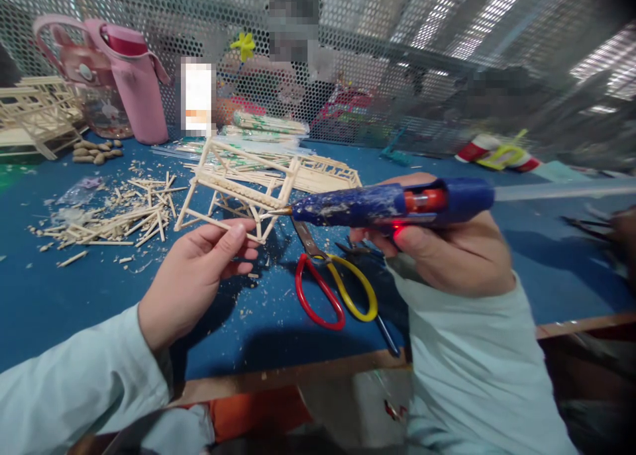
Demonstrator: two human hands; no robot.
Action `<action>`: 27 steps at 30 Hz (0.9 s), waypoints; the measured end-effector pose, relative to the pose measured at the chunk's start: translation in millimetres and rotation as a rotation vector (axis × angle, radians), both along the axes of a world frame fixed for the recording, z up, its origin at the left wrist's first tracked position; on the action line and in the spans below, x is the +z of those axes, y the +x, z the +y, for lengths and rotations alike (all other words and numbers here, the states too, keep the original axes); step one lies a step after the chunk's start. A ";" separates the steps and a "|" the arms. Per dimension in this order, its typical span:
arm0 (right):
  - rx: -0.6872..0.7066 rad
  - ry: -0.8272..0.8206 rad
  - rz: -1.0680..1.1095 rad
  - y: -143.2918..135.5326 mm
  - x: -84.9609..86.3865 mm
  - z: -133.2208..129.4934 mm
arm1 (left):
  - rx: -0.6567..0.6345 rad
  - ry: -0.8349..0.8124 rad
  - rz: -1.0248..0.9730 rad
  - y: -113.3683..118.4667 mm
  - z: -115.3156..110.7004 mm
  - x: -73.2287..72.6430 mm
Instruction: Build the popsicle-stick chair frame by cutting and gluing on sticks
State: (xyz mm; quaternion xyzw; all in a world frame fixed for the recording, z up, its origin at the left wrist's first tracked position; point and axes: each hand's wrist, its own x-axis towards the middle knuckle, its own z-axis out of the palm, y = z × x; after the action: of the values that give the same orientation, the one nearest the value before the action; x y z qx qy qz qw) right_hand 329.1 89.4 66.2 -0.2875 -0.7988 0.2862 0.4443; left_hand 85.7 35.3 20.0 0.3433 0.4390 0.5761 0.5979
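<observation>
My left hand pinches the lower bar of a small frame built of thin wooden sticks, held tilted above the blue table. In my right hand is a blue glue gun, spattered with pale residue; a red light glows by my thumb and a clear glue stick juts from its back end. The gun's nozzle points left and is at a right-hand joint of the frame; whether it touches cannot be made out. Below the gun lie scissors with one red and one yellow handle.
Cut sticks and scraps are scattered at the left on the blue table. Behind them are peanuts, a pink bottle and other stick models. Bagged sticks lie at the back before a perforated metal screen.
</observation>
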 end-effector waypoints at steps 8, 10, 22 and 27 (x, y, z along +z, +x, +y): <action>0.052 -0.083 0.054 0.8 4.4 -1.6 | 0.026 -0.002 -0.024 0.6 1.7 1.6; 0.013 -0.055 0.004 2.5 4.7 -2.2 | 0.040 -0.001 -0.023 0.9 1.7 2.1; 0.022 0.027 -0.107 3.1 3.2 -2.6 | 0.046 0.013 -0.024 1.8 2.5 3.0; 0.046 0.060 -0.149 3.2 5.3 -1.0 | 0.041 0.008 -0.023 1.4 1.6 3.0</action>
State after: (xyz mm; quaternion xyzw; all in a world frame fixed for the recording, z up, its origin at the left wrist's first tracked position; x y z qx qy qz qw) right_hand 332.2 88.4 71.5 -0.2761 -0.8441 0.2504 0.3854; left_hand 87.1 36.9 23.0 0.3299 0.4366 0.5942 0.5895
